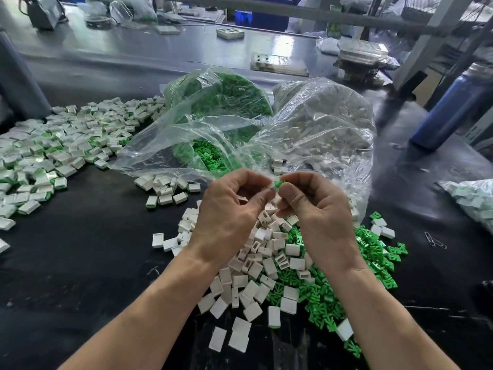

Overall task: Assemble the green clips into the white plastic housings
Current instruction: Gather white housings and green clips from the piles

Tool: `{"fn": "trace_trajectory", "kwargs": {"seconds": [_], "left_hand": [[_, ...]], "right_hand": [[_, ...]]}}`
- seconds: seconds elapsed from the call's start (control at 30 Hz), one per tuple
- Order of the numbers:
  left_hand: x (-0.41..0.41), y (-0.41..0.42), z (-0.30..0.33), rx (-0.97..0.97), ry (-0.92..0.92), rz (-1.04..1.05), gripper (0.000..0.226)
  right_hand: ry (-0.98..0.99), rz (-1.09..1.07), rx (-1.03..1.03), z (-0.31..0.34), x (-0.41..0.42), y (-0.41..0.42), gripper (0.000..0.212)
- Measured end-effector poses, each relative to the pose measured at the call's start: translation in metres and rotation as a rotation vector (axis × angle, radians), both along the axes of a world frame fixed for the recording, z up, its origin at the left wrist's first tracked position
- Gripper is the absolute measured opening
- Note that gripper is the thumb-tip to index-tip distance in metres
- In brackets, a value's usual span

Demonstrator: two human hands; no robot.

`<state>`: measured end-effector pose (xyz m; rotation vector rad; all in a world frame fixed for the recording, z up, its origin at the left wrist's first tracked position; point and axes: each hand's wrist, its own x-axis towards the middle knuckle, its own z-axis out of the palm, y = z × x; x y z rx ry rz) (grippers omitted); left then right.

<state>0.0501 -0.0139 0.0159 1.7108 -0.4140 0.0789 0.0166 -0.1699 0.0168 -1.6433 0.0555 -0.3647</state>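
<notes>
Above the near pile of housings [262,265] and clips [373,259] on the table [88,252], the left hand [229,209] pinches what looks like a white housing [270,186]; the right hand [317,206] pinches a green clip [279,183] against it.

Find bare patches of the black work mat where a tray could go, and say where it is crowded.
Bare black work mat lies between the finished white-and-green pile and the loose white housings; more lies beyond the loose green clips. Crowded: under both hands and around the clear plastic bags.
</notes>
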Motion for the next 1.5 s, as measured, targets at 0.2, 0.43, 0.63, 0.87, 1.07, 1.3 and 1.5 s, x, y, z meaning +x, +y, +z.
{"fn": "trace_trajectory", "kwargs": {"seconds": [0.2, 0.43, 0.63, 0.87, 1.07, 1.3, 1.5], "left_hand": [[0.000, 0.000, 0.000, -0.019, 0.004, -0.019, 0.009], [0.001, 0.002, -0.003, 0.000, -0.016, -0.004, 0.009], [0.002, 0.003, -0.001, 0.090, -0.107, 0.033, 0.024], [0.000, 0.003, 0.002, 0.170, -0.202, 0.041, 0.027], [-0.001, 0.004, 0.007, 0.299, -0.281, 0.044, 0.019], [-0.002, 0.005, 0.012, 0.396, -0.319, 0.045, 0.016], [0.002, 0.005, 0.006, 0.318, -0.255, 0.049, 0.017]], "right_hand": [[-0.003, 0.011, -0.010, 0.000, 0.001, -0.003, 0.008], [-0.037, -0.016, -0.346, 0.002, -0.004, -0.001, 0.011], [-0.049, -0.051, -0.504, 0.005, -0.006, 0.003, 0.008], [-0.051, -0.049, -0.487, 0.007, -0.008, 0.005, 0.008], [-0.054, -0.071, -0.542, 0.007, -0.009, 0.005, 0.010], [-0.061, -0.078, -0.633, 0.007, -0.010, 0.006, 0.008], [-0.051, -0.079, -0.517, 0.002, -0.008, 0.005, 0.009]]}}
